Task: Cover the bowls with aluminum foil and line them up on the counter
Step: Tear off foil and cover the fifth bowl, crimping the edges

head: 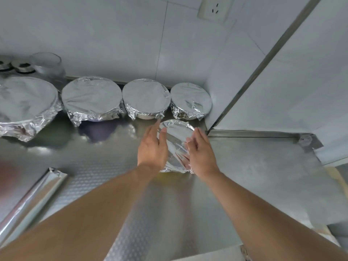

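A small foil-covered bowl [176,140] sits on the steel counter [244,166] in front of a row of foil-covered bowls. My left hand [152,147] lies against its left side with straight fingers. My right hand [201,151] touches its right side, fingers relaxed. Along the back wall stand several covered bowls: a large one [24,102] at far left, then another [91,95], a third [146,97] and the smallest [190,98] by the corner. The foil roll [35,198] lies at lower left.
Two metal canisters [22,66] and a glass jar [47,63] stand behind the large bowl at the back left. A white panel [291,81] forms a corner on the right. A wall socket [214,8] sits above.
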`<state>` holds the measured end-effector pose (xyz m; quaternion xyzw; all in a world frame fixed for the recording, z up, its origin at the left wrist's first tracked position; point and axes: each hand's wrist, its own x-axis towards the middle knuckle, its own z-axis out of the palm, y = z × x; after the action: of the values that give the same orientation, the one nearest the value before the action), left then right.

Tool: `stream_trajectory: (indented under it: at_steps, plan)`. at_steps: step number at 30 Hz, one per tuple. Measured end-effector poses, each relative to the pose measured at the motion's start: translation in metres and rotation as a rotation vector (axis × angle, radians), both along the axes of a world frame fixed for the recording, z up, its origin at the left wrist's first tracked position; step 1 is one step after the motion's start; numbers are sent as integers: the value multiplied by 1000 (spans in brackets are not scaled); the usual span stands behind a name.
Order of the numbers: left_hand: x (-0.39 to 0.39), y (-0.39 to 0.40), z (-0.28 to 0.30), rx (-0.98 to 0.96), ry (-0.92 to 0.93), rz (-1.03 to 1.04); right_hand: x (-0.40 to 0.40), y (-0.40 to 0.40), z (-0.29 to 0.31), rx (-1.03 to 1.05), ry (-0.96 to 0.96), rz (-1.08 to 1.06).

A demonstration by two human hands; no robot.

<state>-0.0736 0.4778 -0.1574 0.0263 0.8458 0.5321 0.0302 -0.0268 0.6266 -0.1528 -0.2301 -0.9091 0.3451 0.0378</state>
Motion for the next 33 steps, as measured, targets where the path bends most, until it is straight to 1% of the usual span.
stream_trajectory:
  at_steps: [5, 7, 9, 14, 19, 22, 25, 27, 29, 31, 33]
  plan:
    - [-9, 46, -5, 1, 0, -43, -2, 41, 2, 35, -13, -29]
    - [-12, 61, -6, -4, 26, -47, -4, 55, -1, 45, -10, -41]
    - [-16, 73, -6, -12, 41, -39, -9, 66, -3, 23, -7, -32]
    - [-26, 83, -4, -35, 36, -17, -24, 76, -10, 29, 106, -37]
    - [-34, 85, -4, -80, 19, -46, -30, 83, -10, 50, 106, 1]
    - [-29, 82, -1, -42, -16, -56, -30, 83, -7, 65, 63, 36]
    - [-15, 71, 0, -12, 18, -34, -29, 81, 6, 131, 37, 47]
    - [-8, 58, 0, -35, 36, -32, -28, 76, 16, 174, 42, 44]
    - [-5, 38, 2, -77, 47, -18, -26, 66, 26, 200, 93, 6]
    - [-7, 11, 4, -136, 73, 8, -24, 50, 33, 194, 163, -40]
    - [-15, -17, 9, -181, 110, 35, -25, 31, 37, 179, 182, -46]
